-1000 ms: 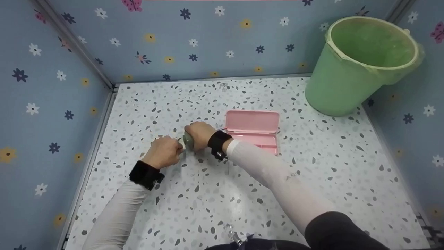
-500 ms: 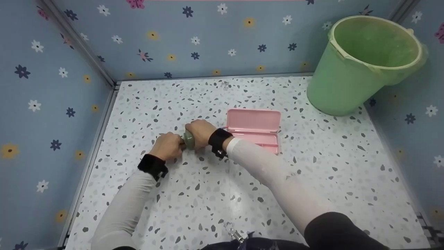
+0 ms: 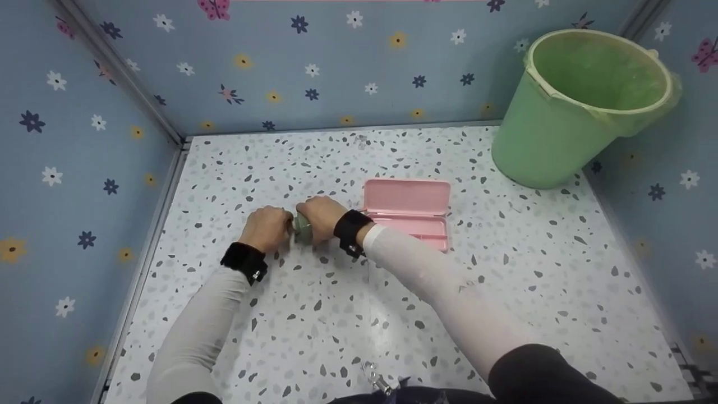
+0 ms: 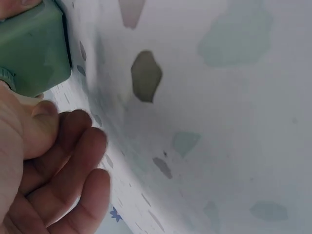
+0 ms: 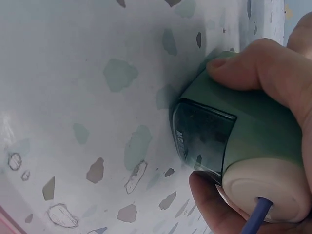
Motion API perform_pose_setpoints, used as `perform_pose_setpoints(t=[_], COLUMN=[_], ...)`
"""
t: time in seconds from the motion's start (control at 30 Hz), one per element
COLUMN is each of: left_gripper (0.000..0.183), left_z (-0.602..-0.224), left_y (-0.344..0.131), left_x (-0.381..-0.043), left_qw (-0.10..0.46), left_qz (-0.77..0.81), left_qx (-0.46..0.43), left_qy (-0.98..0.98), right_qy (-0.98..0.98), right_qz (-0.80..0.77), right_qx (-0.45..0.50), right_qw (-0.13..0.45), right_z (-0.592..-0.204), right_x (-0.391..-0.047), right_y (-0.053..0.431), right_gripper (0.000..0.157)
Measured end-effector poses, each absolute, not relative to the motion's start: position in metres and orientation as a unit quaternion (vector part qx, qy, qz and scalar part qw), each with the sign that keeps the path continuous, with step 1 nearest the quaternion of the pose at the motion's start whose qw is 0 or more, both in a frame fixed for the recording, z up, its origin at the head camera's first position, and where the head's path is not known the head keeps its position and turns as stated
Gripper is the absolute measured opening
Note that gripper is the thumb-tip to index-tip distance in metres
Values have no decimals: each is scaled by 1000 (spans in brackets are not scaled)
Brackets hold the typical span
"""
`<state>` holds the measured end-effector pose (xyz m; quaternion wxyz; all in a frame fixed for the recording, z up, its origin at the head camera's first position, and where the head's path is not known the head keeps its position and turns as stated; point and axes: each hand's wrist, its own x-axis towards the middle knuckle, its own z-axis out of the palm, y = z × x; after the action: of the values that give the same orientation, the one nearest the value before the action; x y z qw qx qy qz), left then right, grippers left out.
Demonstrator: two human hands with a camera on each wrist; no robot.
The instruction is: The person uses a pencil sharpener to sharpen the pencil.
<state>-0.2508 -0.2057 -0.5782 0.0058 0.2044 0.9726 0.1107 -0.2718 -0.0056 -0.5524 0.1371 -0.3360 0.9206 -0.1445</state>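
Observation:
My right hand [image 3: 324, 217] grips a green pencil sharpener [image 5: 204, 146] and holds it down on the speckled tabletop, thumb over its top. A dark see-through window shows on the sharpener's side. A blue pencil [image 5: 256, 217] sticks out of the round cream holder [image 5: 273, 185] at one end. At the opposite end, my left hand [image 3: 266, 227] pinches the cream crank [image 4: 28, 100] between thumb and curled forefinger. Its other fingers [image 4: 92, 146] are loosely bent. Most of the crank is hidden behind the left hand.
An open pink pencil case [image 3: 406, 196] lies just right of and behind my right wrist; my forearm covers part of it. A tall green bin [image 3: 552, 140] with a liner stands at the back right. Flower-patterned walls [image 3: 331, 62] border the table's back and sides.
My left hand has swung away from my body round the sharpener's end, after coming in from the near left. The right hand stays in place on the sharpener.

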Motion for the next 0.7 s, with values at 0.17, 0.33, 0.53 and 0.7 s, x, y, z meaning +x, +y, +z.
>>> perform_pose_setpoints(t=[0.17, 0.33, 0.53, 0.7], left_gripper=[6, 14, 14, 18], left_z=[-573, -563, -547, -541], left_y=[-208, -212, -213, -210], left_x=[-254, -251, -244, -235], left_qw=[-9, -6, -44, -71], left_qz=[108, 114, 138, 149], left_qx=[199, 190, 207, 221], left_qy=[974, 975, 968, 961], right_qy=[926, 925, 926, 931], right_qz=[-136, -142, -139, -138], right_qx=[-327, -322, -321, -311], right_qw=[134, 144, 142, 136], right_z=[-553, -553, -552, -552], right_x=[-271, -267, -265, -264], right_y=[-6, -10, -11, -8], right_gripper=[57, 59, 61, 59])
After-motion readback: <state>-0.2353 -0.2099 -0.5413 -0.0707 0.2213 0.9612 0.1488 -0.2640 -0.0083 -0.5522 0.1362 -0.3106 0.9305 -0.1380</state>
